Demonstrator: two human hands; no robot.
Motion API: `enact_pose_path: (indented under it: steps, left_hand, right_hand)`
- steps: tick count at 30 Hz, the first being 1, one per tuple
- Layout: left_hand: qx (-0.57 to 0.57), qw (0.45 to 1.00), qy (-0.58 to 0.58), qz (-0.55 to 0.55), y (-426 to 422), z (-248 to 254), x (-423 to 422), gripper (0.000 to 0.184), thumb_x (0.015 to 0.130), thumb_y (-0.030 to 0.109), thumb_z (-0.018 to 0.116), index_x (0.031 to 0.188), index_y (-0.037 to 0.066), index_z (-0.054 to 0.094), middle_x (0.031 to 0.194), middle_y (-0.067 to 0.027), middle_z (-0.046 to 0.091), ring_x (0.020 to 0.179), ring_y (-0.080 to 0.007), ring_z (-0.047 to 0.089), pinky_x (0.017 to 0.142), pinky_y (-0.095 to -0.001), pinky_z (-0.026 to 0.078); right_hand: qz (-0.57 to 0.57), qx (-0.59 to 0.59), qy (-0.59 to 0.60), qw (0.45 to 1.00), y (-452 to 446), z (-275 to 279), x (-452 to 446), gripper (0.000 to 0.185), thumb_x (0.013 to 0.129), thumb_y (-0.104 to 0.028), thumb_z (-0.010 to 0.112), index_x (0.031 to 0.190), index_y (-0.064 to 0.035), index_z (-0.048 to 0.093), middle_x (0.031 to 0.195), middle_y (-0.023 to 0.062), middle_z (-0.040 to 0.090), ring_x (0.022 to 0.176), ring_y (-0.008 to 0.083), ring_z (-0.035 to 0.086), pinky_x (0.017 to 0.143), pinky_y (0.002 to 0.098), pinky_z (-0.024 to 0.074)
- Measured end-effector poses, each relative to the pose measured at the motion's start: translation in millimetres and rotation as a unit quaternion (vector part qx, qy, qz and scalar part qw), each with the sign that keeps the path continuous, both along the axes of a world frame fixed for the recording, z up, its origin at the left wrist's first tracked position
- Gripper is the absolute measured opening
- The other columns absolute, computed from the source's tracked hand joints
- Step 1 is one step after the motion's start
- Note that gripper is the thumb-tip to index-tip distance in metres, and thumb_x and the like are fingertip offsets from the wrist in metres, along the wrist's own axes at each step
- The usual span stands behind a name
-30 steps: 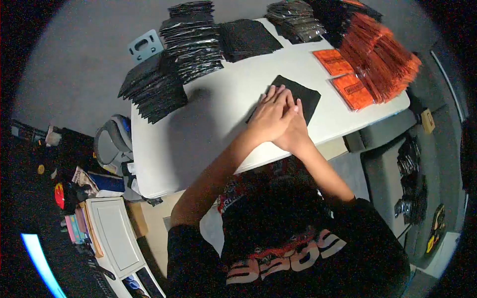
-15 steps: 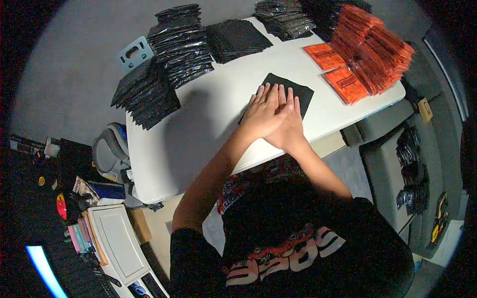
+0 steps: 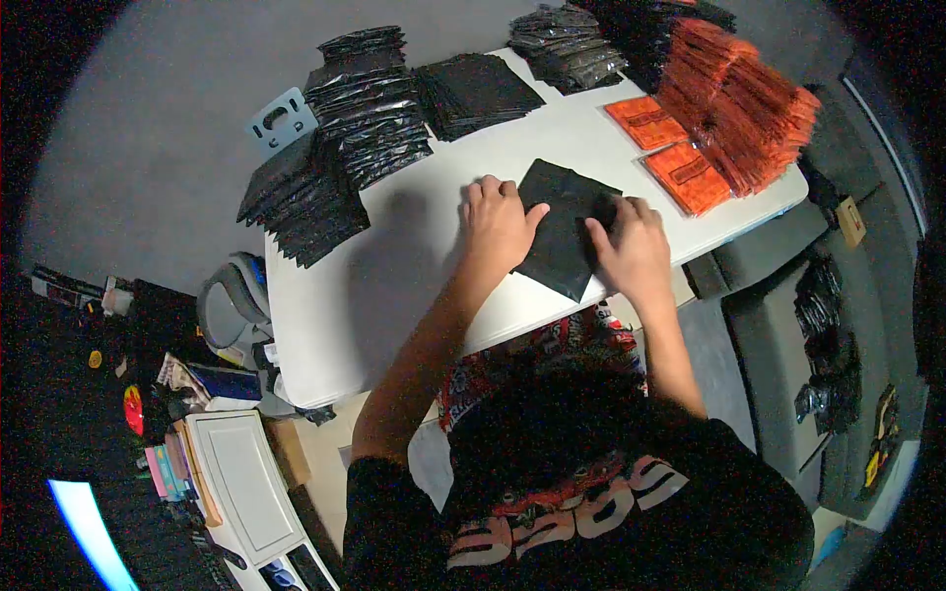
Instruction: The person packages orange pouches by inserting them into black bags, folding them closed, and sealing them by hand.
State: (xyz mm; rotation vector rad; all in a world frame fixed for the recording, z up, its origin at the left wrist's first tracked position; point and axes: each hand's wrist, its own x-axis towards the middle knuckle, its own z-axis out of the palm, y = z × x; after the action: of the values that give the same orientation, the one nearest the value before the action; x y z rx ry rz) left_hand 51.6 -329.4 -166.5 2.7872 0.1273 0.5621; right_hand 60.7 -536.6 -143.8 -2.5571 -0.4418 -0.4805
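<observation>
Fingers bent and thumb spread, the left hand [image 3: 498, 229] rests at the left edge of a flat, four-sided, matte black packet [image 3: 567, 225]. Opposite, the right hand [image 3: 636, 248] curls over the packet's right edge; whether it pinches is unclear. Beneath both lies a smooth white table [image 3: 414, 286]. Beyond the left hand rise creased, glossy black stacks [image 3: 370, 113]; beyond the right, orange packets [image 3: 687, 177] in shiny clear wrapping sit beside a fanned, ridged orange pile [image 3: 739, 108].
</observation>
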Motion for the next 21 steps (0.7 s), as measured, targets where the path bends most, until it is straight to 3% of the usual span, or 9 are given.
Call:
enact_pose_path:
  steps: [5,7,8,10,14,15,18,20,21]
  left_hand:
    - [-0.060,0.996,0.017,-0.070,8,1,17,0.052,0.090,0.031,0.078,0.127,-0.003,0.064,0.115,-0.0219,0.067,0.114,-0.0383,0.062,0.101,-0.0486,0.049]
    - [-0.348,0.930,0.098,-0.072,8,5,22,0.063,0.083,0.031,0.086,0.130,-0.003,0.061,0.117,-0.0223,0.069,0.112,-0.0372,0.067,0.100,-0.0468,0.052]
    - [-0.347,0.930,0.098,-0.072,5,5,19,0.063,0.083,0.031,0.086,0.130,-0.003,0.061,0.117,-0.0223,0.069,0.112,-0.0372,0.067,0.100,-0.0468,0.052]
    - [-0.124,0.991,0.013,-0.042,-10,3,12,0.073,0.077,0.034,0.090,0.130,-0.005,0.058,0.116,-0.0229,0.071,0.108,-0.0381,0.070,0.098,-0.0446,0.054]
    - [-0.170,0.981,0.029,-0.086,-6,-10,29,0.062,0.072,0.034,0.093,0.115,-0.003,0.068,0.099,-0.0219,0.074,0.094,-0.0406,0.072,0.086,-0.0433,0.056]
    - [-0.194,0.970,0.105,-0.099,-5,11,25,0.047,0.077,0.029,0.091,0.108,-0.001,0.072,0.093,-0.0170,0.076,0.085,-0.0319,0.074,0.079,-0.0397,0.056]
    - [-0.381,0.905,0.102,-0.157,6,13,27,0.035,0.084,0.021,0.087,0.106,-0.002,0.072,0.088,-0.0097,0.076,0.080,-0.0194,0.072,0.074,-0.0347,0.056]
    - [-0.406,0.893,0.115,-0.157,10,25,19,0.027,0.090,0.011,0.080,0.111,-0.003,0.070,0.094,-0.0067,0.076,0.085,-0.0131,0.071,0.075,-0.0323,0.057]
    - [-0.494,0.847,0.066,-0.183,11,27,17,0.025,0.090,0.010,0.080,0.109,-0.003,0.069,0.095,-0.0069,0.076,0.084,-0.0126,0.070,0.075,-0.0308,0.057]
  right_hand:
    - [-0.056,-0.010,0.024,0.998,-17,-14,13,0.061,0.090,-0.047,0.075,0.123,0.0044,0.065,0.120,0.0231,0.059,0.111,0.0411,0.057,0.094,0.0490,0.0519]
    - [-0.050,-0.009,0.015,0.999,-18,-16,17,0.062,0.089,-0.048,0.075,0.122,0.0044,0.066,0.119,0.0233,0.059,0.111,0.0415,0.057,0.093,0.0491,0.0520]
    - [-0.046,-0.010,0.008,0.999,-18,-16,17,0.063,0.089,-0.049,0.076,0.121,0.0043,0.066,0.119,0.0236,0.059,0.110,0.0418,0.057,0.093,0.0491,0.0520]
    - [-0.042,-0.019,0.011,0.999,-17,-13,16,0.064,0.089,-0.049,0.076,0.123,0.0041,0.065,0.119,0.0233,0.060,0.110,0.0415,0.056,0.092,0.0491,0.0522]
    - [-0.036,-0.020,0.000,0.999,-16,-14,18,0.071,0.089,-0.050,0.076,0.132,0.0048,0.061,0.116,0.0231,0.060,0.109,0.0427,0.058,0.091,0.0495,0.0527]
    - [-0.039,-0.020,-0.002,0.999,-20,-16,20,0.071,0.089,-0.050,0.076,0.132,0.0048,0.061,0.116,0.0231,0.060,0.109,0.0427,0.058,0.091,0.0495,0.0527]
    - [-0.017,0.104,0.019,0.994,-28,-26,34,0.075,0.088,-0.046,0.080,0.137,0.0061,0.058,0.124,0.0227,0.062,0.110,0.0374,0.063,0.093,0.0454,0.0532]
    - [0.095,0.391,0.136,0.905,-30,-35,45,0.075,0.086,-0.040,0.085,0.137,0.0073,0.058,0.131,0.0209,0.065,0.114,0.0278,0.065,0.097,0.0402,0.0521]
    - [0.141,0.424,0.202,0.871,-28,-9,38,0.062,0.085,-0.028,0.087,0.130,0.0072,0.064,0.123,0.0151,0.072,0.109,0.0181,0.067,0.095,0.0337,0.0535]
